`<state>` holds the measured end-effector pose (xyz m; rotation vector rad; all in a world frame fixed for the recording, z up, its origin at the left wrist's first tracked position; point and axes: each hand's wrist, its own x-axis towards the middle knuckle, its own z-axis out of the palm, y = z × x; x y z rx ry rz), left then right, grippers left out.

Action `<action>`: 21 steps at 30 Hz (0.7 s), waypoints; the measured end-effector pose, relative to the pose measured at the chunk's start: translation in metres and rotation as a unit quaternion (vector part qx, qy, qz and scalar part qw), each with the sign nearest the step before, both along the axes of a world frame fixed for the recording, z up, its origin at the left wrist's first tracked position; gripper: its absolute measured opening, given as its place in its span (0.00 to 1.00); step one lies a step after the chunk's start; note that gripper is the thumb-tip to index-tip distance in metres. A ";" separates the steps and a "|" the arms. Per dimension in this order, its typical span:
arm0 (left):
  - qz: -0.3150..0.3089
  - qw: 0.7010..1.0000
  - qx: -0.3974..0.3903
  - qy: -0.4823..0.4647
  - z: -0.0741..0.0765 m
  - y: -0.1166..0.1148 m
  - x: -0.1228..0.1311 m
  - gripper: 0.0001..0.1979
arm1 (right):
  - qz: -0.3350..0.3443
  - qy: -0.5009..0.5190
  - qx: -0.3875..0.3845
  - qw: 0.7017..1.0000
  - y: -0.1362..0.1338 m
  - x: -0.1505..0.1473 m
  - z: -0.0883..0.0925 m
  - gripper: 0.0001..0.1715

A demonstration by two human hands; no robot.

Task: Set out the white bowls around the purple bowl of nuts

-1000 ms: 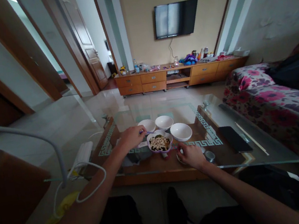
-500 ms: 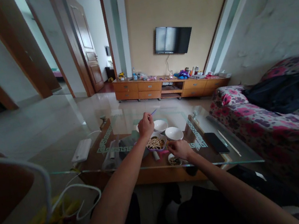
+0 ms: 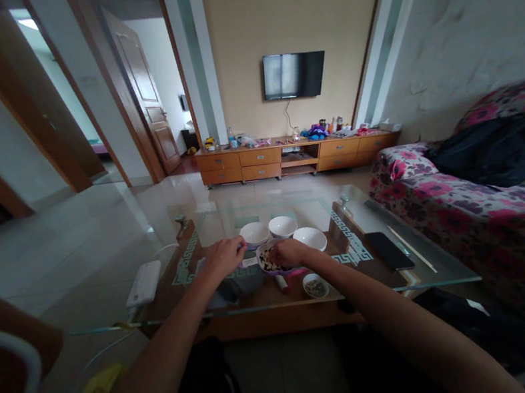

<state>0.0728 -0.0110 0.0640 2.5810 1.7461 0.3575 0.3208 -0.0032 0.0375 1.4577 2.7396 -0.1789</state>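
My right hand [image 3: 289, 253] reaches down into a purple-rimmed bowl [image 3: 268, 272] of pale and dark bits that look like nuts or seeds. Its fingers are bent together among them, and their tips are hidden. My left hand [image 3: 230, 254] is closed just left of that bowl, beside a white bowl [image 3: 255, 233]; whatever it pinches is too small to make out. Two more white bowls, one behind [image 3: 282, 225] and one to the right [image 3: 310, 238], stand close by. Near the front edge sits a small bowl [image 3: 315, 286] with dark bits in it.
All this stands on a glass coffee table [image 3: 359, 281]. A dark phone-like slab [image 3: 390, 250] and a pale stick [image 3: 413, 250] lie at the right. At the left is a white box-shaped device [image 3: 144, 283] with a cable. A flowered sofa [image 3: 421, 206] flanks the table.
My left hand has come down and left; the thin purple stick it held up no longer shows clearly. My right hand has moved from the bowl's right side into it. The view has shifted slightly.
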 end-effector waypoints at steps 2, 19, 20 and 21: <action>-0.021 1.000 -0.018 0.011 0.000 -0.001 -0.002 0.11 | -0.021 0.017 0.008 1.000 -0.002 0.009 0.009 0.21; -0.139 0.989 -0.056 0.011 -0.030 0.017 0.068 0.11 | 0.157 -0.049 -0.141 0.976 -0.159 -0.051 0.029 0.23; -0.124 0.991 -0.049 0.020 -0.030 0.018 0.070 0.11 | 0.165 -0.059 -0.146 0.974 -0.163 -0.053 0.022 0.23; -0.110 0.993 -0.044 0.028 -0.030 0.019 0.071 0.11 | 0.168 -0.069 -0.152 0.972 -0.165 -0.054 0.017 0.23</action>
